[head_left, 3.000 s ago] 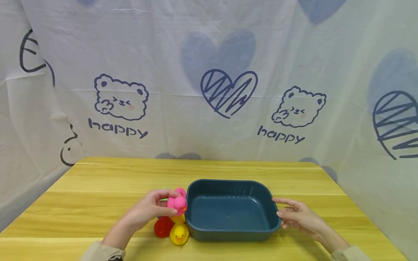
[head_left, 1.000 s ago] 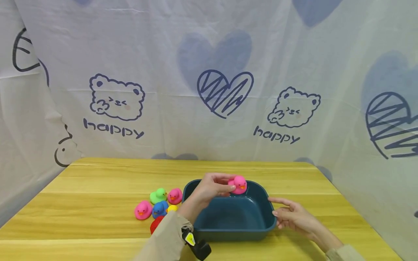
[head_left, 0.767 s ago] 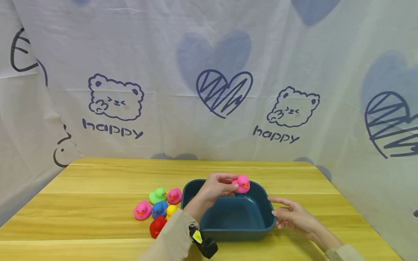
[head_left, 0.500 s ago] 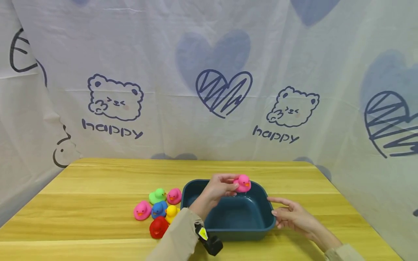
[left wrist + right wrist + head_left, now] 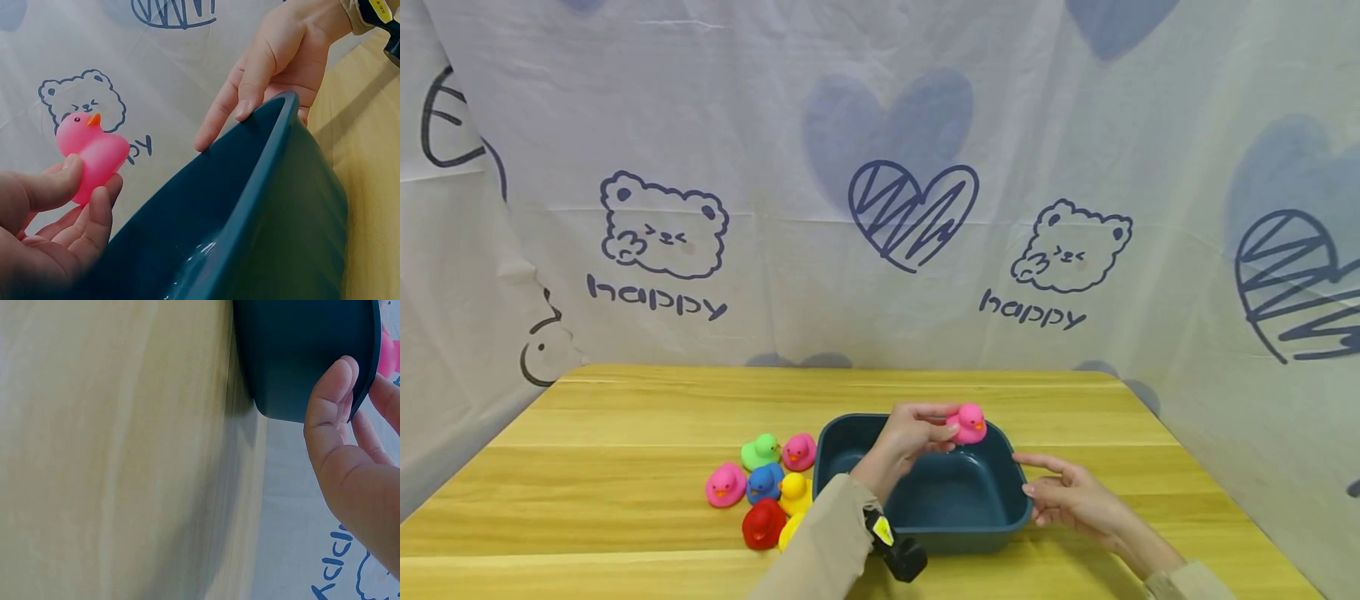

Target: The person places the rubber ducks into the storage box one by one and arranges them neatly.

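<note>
Between thumb and fingers my left hand (image 5: 906, 437) holds a pink rubber duck (image 5: 972, 423) over the far right part of a dark teal basin (image 5: 951, 542). In the left wrist view the duck (image 5: 94, 150) tilts upward, with its orange beak uncovered. My right hand (image 5: 1078, 500) stays at the basin's right end, its extended index finger and its thumb touching the rim. The right wrist view shows fingertips (image 5: 337, 375) against the basin's outer wall (image 5: 300, 356). The basin's inside looks bare where it shows; my left forearm hides its near left corner.
Left of the basin several rubber ducks sit close together: a green duck (image 5: 762, 452), a blue duck (image 5: 765, 483), a red duck (image 5: 763, 525), two pink and two yellow ones, partly behind my sleeve. They stand on a wooden table (image 5: 625, 467) before a printed curtain (image 5: 805, 317).
My left hand has carried the pink duck from the group at the left over the basin, drifting slightly further right in the last second. The right hand keeps its place at the rim.
</note>
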A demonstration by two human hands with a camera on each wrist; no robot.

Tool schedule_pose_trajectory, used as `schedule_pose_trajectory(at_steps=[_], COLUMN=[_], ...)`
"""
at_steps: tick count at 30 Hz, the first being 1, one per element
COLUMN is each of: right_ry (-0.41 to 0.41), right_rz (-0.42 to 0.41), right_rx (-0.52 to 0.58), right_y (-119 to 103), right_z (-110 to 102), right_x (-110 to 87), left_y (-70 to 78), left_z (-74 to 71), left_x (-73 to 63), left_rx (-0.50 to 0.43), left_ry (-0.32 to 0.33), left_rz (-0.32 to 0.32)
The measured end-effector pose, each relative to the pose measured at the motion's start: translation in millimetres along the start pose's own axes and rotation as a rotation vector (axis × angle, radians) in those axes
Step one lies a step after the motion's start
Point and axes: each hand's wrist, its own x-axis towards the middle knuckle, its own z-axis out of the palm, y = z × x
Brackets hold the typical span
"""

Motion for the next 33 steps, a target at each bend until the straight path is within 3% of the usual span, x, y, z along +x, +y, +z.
schedule_pose_trajectory(at_steps=[16, 24, 33], right_ry=[-0.010, 0.021, 0.031], right_rz=[-0.013, 0.016, 0.020], right_rx=[0.009, 0.001, -0.007], right_y=[0.7, 0.0, 0.7], right_z=[-0.3, 0.7, 0.4], right_x=[-1.2, -0.4, -0.3], left_y=[-9.1, -14.0, -23.3], left_z=[2.2, 5.1, 6.2], left_x=[7.7, 12.9, 18.3], left_rx=[0.014, -0.006, -0.022], left_ry=[-0.023, -0.025, -0.015], left_rz=[-0.062, -0.158, -0.202])
